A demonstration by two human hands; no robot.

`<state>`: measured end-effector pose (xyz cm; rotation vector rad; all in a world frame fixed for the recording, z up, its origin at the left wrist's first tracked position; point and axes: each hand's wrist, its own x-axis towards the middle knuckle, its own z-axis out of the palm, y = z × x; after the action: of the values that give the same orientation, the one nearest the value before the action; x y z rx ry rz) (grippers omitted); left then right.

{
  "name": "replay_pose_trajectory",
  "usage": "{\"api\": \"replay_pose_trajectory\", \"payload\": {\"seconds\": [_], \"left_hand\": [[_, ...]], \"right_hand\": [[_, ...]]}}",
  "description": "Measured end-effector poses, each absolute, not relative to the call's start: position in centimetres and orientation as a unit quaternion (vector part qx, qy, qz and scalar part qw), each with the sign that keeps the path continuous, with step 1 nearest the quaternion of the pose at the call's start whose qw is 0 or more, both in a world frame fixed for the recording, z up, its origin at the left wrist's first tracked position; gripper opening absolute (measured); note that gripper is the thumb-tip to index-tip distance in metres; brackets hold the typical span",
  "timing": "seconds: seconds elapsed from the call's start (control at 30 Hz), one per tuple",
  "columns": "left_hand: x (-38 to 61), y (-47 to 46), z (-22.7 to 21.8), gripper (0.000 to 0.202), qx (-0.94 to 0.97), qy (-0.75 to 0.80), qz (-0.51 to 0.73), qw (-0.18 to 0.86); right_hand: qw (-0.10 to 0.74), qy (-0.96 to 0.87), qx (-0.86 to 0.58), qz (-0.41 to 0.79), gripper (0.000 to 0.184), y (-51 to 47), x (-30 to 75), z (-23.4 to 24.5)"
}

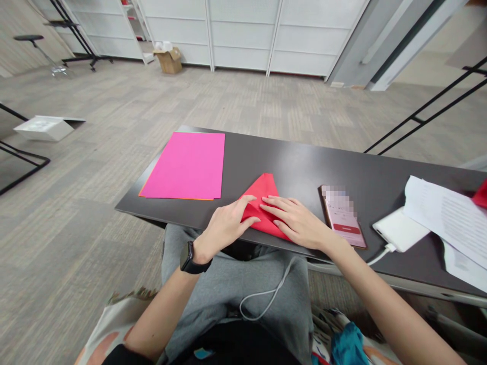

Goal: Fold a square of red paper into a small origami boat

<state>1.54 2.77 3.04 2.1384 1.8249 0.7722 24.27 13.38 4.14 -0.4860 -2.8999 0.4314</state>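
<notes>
1. Right hand [299, 223]: open, palm down, fingers spread across red paper [265, 183]; no grip visible.
2. Left hand [226, 223]: loosely curved, thumb and index parted, tips on paper's left part; other fingers hidden. Black watch [187, 257] on wrist.
3. Paper location: near edge of dark table [297, 157], under both hands; roughly triangular, blunt tip pointing away from person.
4. Done: slanted edges and creases show, so folding looks well begun.
5. Left: reads as mid-fold, current layer probably needs pressing flat; remaining folds can't be counted, layers under fingers hidden.
6. Further out: pink sheet [190, 165] on left, orange edge beneath, flat, apparently unused; phone [344, 218] just right of right forearm, then white device [403, 230] with cable, near printed pages [445, 213].
</notes>
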Motion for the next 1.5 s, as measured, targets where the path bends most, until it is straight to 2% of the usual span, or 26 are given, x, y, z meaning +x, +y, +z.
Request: {"api": "replay_pose_trajectory", "payload": {"seconds": [0.17,0.33,0.5,0.67,0.87,1.23,1.4,1.5], "left_hand": [[2.0,3.7,3.0,0.052,0.699,0.639,0.289,0.139],[1.9,4.4,2.1,0.055,0.688,0.595,0.371,0.189],[1.7,3.9,2.1,0.05,0.706,0.522,0.398,0.266],[1.3,2.9,2.7,0.044,0.731,0.489,0.367,0.301],[0.0,1.6,3.6,0.015,0.805,0.426,0.314,0.268],[2.2,3.8,2.4,0.019,0.704,0.561,0.374,0.222],[2.4,4.6,2.1,0.022,0.726,0.563,0.342,0.199],[2.4,4.7,2.3,0.028,0.731,0.565,0.329,0.197]], "right_hand": [[0.085,-0.97,-0.16,0.164,0.049,13.3,24.8,3.6],[0.097,-0.969,-0.167,0.153,0.055,12.6,24.8,3.2],[0.151,-0.959,-0.189,0.145,0.039,10.7,25.4,4.8],[0.143,-0.959,-0.205,0.13,0.032,7.5,26.8,4.3],[0.179,-0.955,-0.207,0.111,0.04,6.3,27.6,2.2],[0.17,-0.952,-0.22,0.128,0.015,6.4,27.4,3.7],[0.133,-0.947,-0.24,0.168,0.021,7.9,26.5,4.9],[0.12,-0.947,-0.271,0.127,0.038,8.9,25.8,4.9]]}}
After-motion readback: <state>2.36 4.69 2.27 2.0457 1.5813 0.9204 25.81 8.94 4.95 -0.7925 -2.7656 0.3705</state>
